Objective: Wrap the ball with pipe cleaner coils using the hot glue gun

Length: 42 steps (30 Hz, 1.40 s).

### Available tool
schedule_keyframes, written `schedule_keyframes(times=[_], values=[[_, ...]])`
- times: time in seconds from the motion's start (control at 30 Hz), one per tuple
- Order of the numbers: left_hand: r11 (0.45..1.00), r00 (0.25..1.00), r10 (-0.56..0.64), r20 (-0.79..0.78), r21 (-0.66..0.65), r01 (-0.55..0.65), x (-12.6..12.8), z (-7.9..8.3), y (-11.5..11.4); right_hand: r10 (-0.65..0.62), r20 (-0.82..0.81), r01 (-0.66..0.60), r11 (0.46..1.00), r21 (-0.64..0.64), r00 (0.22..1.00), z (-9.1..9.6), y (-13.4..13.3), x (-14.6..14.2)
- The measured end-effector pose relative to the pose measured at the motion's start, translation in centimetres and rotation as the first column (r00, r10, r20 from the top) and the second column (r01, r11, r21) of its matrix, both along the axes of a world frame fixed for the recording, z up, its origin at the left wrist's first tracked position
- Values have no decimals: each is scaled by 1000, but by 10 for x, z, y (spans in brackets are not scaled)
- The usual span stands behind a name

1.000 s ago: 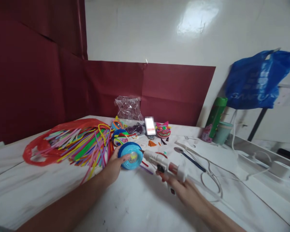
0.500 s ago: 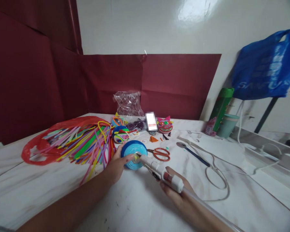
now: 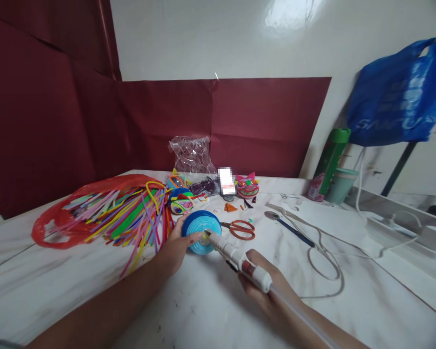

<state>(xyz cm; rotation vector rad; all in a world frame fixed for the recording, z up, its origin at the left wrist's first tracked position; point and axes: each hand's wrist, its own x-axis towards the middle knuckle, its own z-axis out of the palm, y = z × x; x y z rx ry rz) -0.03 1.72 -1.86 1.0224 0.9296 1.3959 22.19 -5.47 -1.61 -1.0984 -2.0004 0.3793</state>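
Note:
My left hand (image 3: 178, 247) is closed around the left side of a round blue piece (image 3: 201, 224), coiled in light blue with a darker blue rim. Its thumb lies across the front face, near the middle. In my right hand (image 3: 265, 276) is a white hot glue gun (image 3: 241, 259), with a long clear glue stick (image 3: 298, 310) trailing out of its back. The gun's nozzle points at the centre of the blue piece, close to my left thumb; whether it touches, I cannot tell. Red-handled scissors (image 3: 244, 230) lie just beyond, to the right.
A red plastic bag (image 3: 45, 232) of colourful pipe cleaners (image 3: 131, 213) spreads on the left. Finished-looking colourful round crafts (image 3: 180, 201) and a pink-eared one (image 3: 247, 186) stand at the back. On the right are a dark-handled tool (image 3: 294, 230), a loose cord (image 3: 336, 264) and a green cup (image 3: 341, 186).
The glue gun's rear and my right hand have shifted slightly down and left. The nozzle stays at the blue piece's centre, and my left hand keeps its hold.

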Motion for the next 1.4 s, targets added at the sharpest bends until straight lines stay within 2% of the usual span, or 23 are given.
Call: schedule_keyframes(times=[0.23, 0.5, 0.8, 1.03, 1.4], values=[[1000, 1000, -9, 1, 12, 9, -2, -5, 3, -17, 21, 17, 999, 38, 1000, -3, 2, -1], [1000, 1000, -26, 3, 3, 26, -1, -3, 2, -23, 37, 22, 999, 29, 999, 0, -1, 0], [1000, 1000, -17, -9, 27, 17, -2, -6, 3, -27, 48, 19, 985, 171, 998, -6, 3, -1], [999, 1000, -30, -3, 40, 31, -2, -7, 4, -49, 118, 24, 979, 201, 992, -11, 6, -1], [999, 999, -32, 2, 33, 32, -1, -7, 4, -28, 88, 5, 966, 259, 996, -9, 6, -1]])
